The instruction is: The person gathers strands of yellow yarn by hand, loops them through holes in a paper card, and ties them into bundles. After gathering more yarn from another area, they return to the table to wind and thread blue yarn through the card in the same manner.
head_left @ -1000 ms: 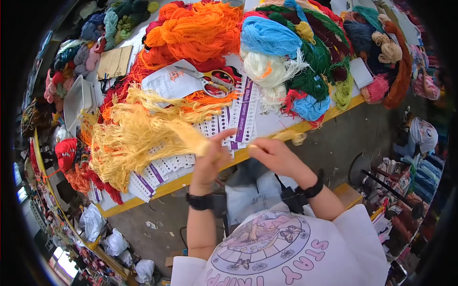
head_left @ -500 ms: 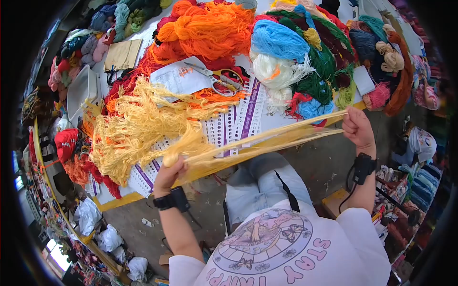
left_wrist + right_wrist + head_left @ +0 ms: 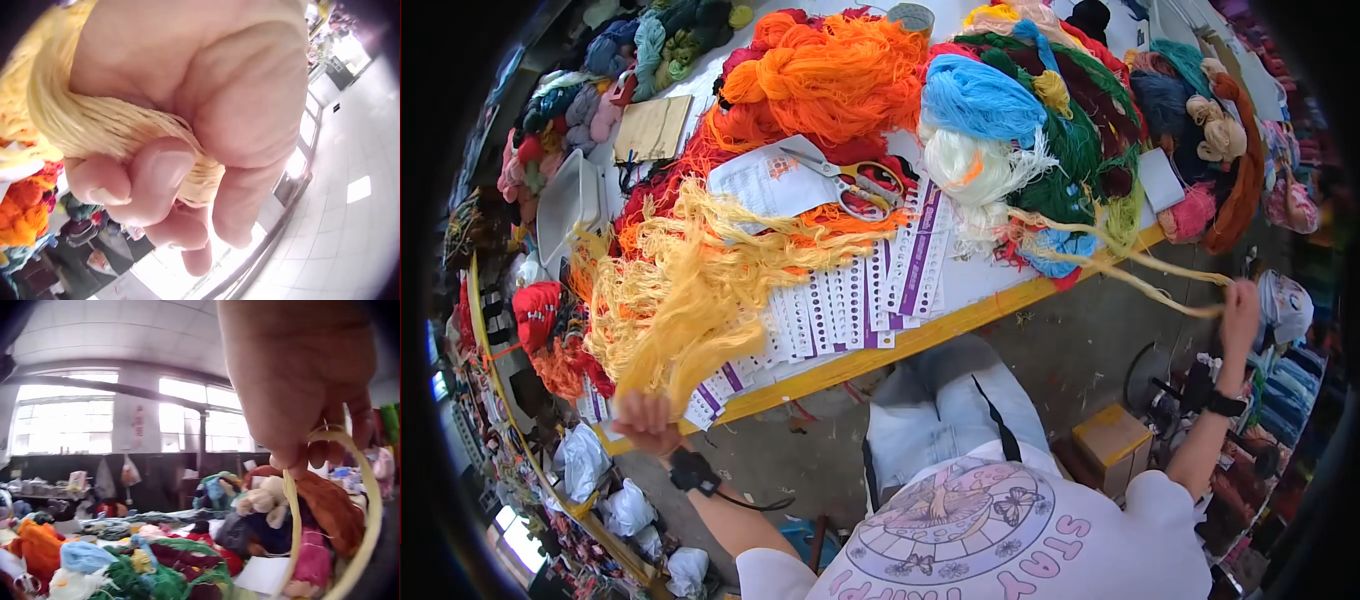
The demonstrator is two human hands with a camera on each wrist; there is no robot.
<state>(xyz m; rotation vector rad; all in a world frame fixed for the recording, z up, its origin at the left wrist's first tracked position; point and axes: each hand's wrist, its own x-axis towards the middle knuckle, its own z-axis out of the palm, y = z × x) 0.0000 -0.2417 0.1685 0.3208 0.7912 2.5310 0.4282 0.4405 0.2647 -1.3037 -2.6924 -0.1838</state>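
At the table's front left corner, my left hand (image 3: pixel 647 425) grips the lower end of a bundle of pale yellow thread (image 3: pixel 698 325). In the left wrist view the fingers (image 3: pixel 164 172) are curled round the strands (image 3: pixel 112 128). The bundle's upper part merges into a tangled yellow pile (image 3: pixel 635 290). Far out to the right, beyond the table edge, my right hand (image 3: pixel 1240 312) pinches a separate yellow strand (image 3: pixel 372 519) by its looped end. Its two lengths trail back left toward the blue and white skeins.
Punched white cards (image 3: pixel 830 310) with purple bands lie along the yellow table edge (image 3: pixel 800 382). Behind them are scissors (image 3: pixel 865 200), a paper sheet (image 3: pixel 765 180), orange yarn (image 3: pixel 830 75), and blue skeins (image 3: pixel 980 95). A cardboard box (image 3: pixel 1112 440) stands on the floor at right.
Half a second ago the yellow strand was stretched between both hands. Now only the right hand has it, moved further right with its tail swinging behind. The left hand has moved left and down.
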